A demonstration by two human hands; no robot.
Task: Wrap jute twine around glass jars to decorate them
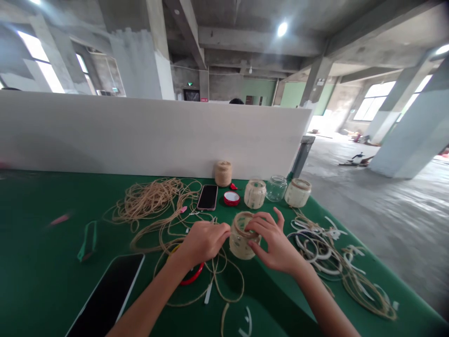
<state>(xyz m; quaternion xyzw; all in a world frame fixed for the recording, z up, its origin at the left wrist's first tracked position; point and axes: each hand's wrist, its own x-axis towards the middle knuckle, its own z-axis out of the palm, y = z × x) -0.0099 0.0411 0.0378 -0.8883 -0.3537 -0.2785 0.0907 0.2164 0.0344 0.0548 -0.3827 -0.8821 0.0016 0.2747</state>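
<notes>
A glass jar [241, 252] with pale wrapping round its body and brown twine round its neck stands in front of me on the green table. My right hand [268, 234] grips it at the rim, fingers over the mouth and thumb against the near side. At the jar's left edge, my left hand [207, 239] is closed in a pinch on the twine [214, 269], which hangs in loops below it. The exact point of the pinch is hidden. Beneath my left forearm lies a red and yellow ring [192, 276], partly covered.
Behind are a twine-covered jar [223, 174], two pale-wrapped jars [255, 194], a bare glass jar [276, 188], red tape [232, 198] and a phone [207, 197]. Tangled twine [150, 199] lies left, a tablet [108, 295] nearer me, scraps [326, 252] right. A white partition [150, 135] closes the back.
</notes>
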